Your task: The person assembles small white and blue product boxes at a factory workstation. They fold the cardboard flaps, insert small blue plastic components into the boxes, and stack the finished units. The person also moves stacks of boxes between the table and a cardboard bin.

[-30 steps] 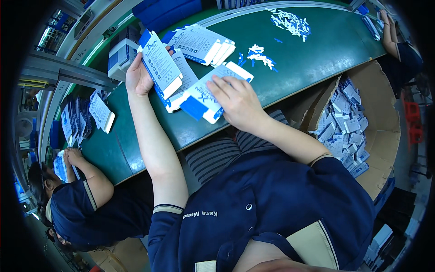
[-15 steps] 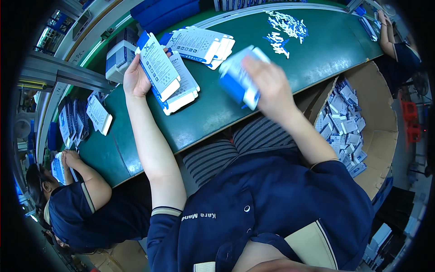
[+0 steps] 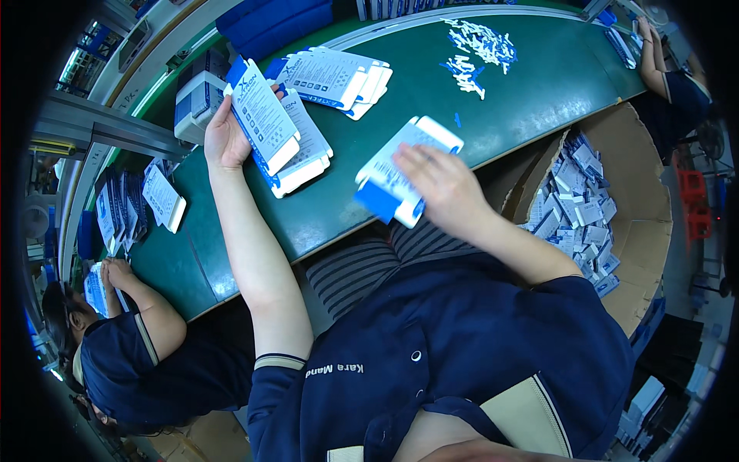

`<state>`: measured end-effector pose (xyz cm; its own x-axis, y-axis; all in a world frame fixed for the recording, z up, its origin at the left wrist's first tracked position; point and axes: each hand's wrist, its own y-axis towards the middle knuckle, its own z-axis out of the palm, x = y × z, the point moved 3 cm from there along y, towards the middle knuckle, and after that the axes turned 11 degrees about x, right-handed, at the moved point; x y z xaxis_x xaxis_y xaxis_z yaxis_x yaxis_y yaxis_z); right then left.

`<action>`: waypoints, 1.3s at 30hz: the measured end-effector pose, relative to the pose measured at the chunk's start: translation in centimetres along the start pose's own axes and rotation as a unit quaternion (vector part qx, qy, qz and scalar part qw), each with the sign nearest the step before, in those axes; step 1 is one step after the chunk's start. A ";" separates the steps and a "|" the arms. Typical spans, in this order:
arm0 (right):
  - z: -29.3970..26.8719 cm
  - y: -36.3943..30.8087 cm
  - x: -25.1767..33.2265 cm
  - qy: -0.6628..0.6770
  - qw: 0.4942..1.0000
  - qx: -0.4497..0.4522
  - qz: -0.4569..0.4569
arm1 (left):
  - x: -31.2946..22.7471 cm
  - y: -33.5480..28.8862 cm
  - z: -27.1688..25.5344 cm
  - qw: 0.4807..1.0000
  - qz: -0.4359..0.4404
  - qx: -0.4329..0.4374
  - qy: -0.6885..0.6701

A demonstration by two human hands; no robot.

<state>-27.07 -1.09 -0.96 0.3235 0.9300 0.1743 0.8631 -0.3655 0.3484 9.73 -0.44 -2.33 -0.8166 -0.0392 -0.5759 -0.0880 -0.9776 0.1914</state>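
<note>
My left hand [image 3: 225,140] is closed round the left edge of a flat white and blue printed carton [image 3: 268,119], tilted above the green table. Just behind and partly beneath it lies a similar carton [image 3: 309,154]. A fanned stack of the same cartons [image 3: 327,77] rests farther back. Over the table's front edge, my right hand [image 3: 445,189] grips another white and blue carton [image 3: 382,171], its fingers laid across the printed face. White flaps stick out at that carton's ends.
Small white and blue pieces [image 3: 485,50] are heaped at the back of the green table [image 3: 392,100]. A big cardboard bin [image 3: 643,223] full of cartons stands at right. One co-worker [image 3: 146,339] sits at left beside more cartons [image 3: 119,212]; another person's arm [image 3: 653,58] shows far right.
My right hand has brought its carton down and nearer to me, and a small blue piece now shows on the table beyond it. My left hand still holds its carton almost in place.
</note>
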 end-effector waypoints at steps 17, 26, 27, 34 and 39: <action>-4.8 -1.4 5.7 0.118 0.981 0.067 -0.136 | 0.0 0.1 -0.4 0.998 -0.006 0.017 -0.059; -2.9 -0.2 2.9 0.097 0.990 0.046 -0.093 | 0.0 0.0 -0.3 0.999 0.000 -0.004 -0.046; -3.1 0.1 1.9 0.089 0.993 0.031 -0.077 | 0.1 0.1 -0.4 0.999 -0.002 -0.001 -0.049; -3.3 1.7 -8.4 0.034 0.999 -0.011 0.032 | 0.1 0.0 0.1 0.998 0.003 -0.002 -0.058; -2.9 2.5 -11.9 -0.052 0.998 -0.045 0.004 | 0.0 -0.1 -0.2 0.999 0.024 -0.003 -0.034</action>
<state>-29.88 -13.19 0.50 0.3722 0.9244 0.0830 0.8240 -0.3703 0.4289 9.80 -0.38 -2.51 -0.8565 -0.0732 -0.5110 -0.0433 -0.9762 0.2124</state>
